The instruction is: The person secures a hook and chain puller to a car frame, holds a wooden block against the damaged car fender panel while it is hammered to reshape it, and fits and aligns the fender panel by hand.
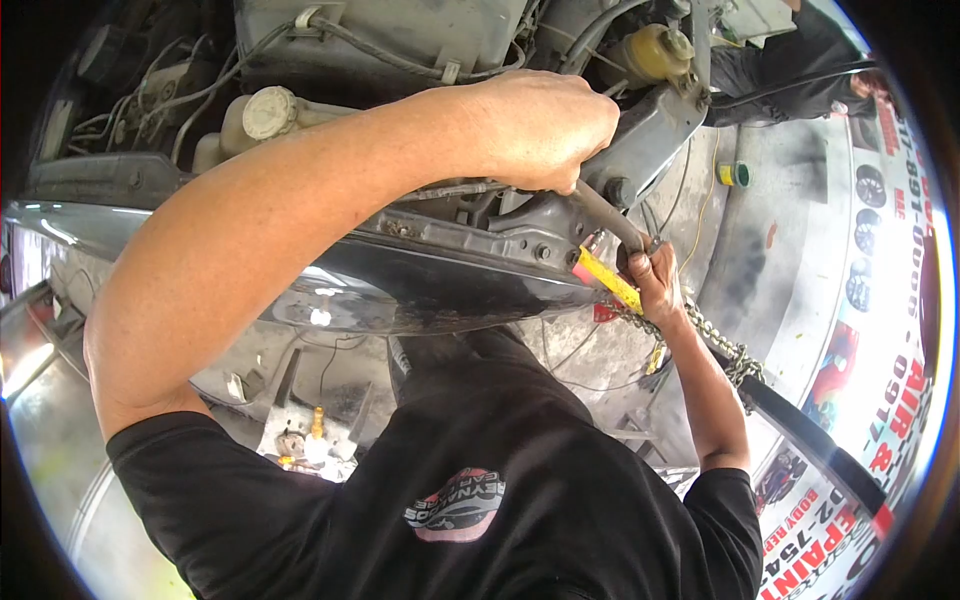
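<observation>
My left hand (565,125) reaches across the front of a car's open engine bay, its fingers closed in a fist at the upper end of a grey bar (608,217). The bar slants down to my right hand (657,282), which is closed around its lower end. Just beside my right hand is a yellow pull clamp (610,278) with a pinkish-red end, close to the car's front corner panel (540,240). A steel chain (725,350) runs from near the clamp toward a dark beam (820,430). My fingers hide both ends of the bar.
The dark bumper edge (400,285) lies close to my body. A white reservoir cap (270,112) and a yellowish fluid reservoir (658,52) sit in the bay. Another person's dark clothing (800,70) shows at top right. A small green-and-yellow tin (735,175) stands on the floor.
</observation>
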A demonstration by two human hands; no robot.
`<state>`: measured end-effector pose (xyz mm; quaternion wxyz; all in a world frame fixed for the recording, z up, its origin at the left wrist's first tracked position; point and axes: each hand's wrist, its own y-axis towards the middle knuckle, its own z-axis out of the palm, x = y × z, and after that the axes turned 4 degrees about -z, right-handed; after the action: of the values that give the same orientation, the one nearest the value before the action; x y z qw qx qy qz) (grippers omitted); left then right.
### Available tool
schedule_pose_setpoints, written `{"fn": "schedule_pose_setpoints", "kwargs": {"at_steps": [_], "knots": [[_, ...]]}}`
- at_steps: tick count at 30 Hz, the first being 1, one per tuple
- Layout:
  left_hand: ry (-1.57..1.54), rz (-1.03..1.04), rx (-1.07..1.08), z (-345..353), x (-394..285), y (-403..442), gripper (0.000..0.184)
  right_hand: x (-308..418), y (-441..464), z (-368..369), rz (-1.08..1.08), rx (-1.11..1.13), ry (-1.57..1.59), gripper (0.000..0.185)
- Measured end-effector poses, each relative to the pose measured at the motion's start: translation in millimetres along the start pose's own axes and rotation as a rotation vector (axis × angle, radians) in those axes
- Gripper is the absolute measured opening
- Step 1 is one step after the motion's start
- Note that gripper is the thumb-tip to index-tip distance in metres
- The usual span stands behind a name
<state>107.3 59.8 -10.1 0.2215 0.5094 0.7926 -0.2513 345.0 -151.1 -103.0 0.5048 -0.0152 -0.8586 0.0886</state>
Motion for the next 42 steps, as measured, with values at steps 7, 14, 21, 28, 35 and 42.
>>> {"fn": "schedule_pose_setpoints", "kwargs": {"at_steps": [7,14,21,28,35,42], "knots": [[0.0,0.023,-0.045,5.9,4.5,1.6,0.017,-9.5,-2.9,-5.0,0.035,0.051,-0.085,0.067],[0.017,-0.012,-0.025,4.8,1.3,2.9,0.018,12.8,2.5,-0.4,0.007,0.049,0.02,0.072],[0.016,0.015,-0.028,5.2,2.7,2.2,0.018,4.1,0.7,-1.7,-0.007,0.021,-0.051,0.076],[0.005,0.019,-0.044,5.9,1.7,2.1,0.018,1.2,-2.0,-4.1,-0.01,0.015,-0.077,0.071],[0.039,0.096,-0.121,13.1,5.8,3.3,0.018,-3.2,-3.4,-7.1,-0.025,-0.023,-0.186,0.074],[-0.013,0.03,-0.015,-0.9,3.4,1.8,0.018,-5.7,-4.4,-14.4,0.036,0.023,-0.096,0.077]]}}
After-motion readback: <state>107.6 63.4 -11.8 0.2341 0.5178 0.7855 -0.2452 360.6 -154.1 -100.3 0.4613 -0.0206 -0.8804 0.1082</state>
